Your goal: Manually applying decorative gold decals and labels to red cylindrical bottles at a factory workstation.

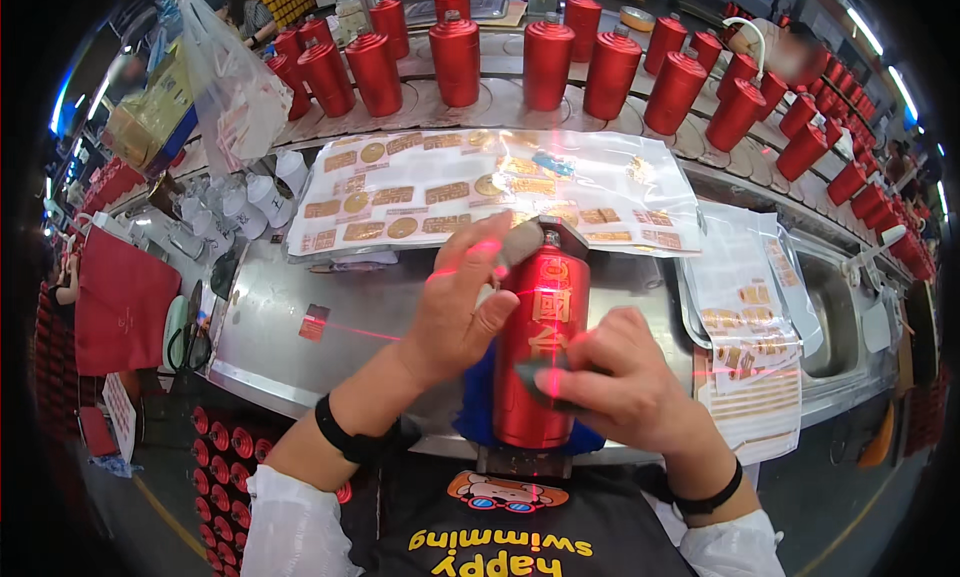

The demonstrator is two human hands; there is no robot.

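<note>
Gold label sheets [480, 192] before red bottles [455, 62], seemingly conveyor-borne.

A steel bench [270, 327] fills mid-frame. Label sheets [480, 192] lie across its top; more sheets [745, 317] at right; perhaps scissors [188, 347] at left.

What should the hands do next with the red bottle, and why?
Probably the right hand should rub its dark pad along the red bottle, while the left hand steadies the bottle's top. The pad already sits on the gold characters and a red laser line crosses them.
</note>
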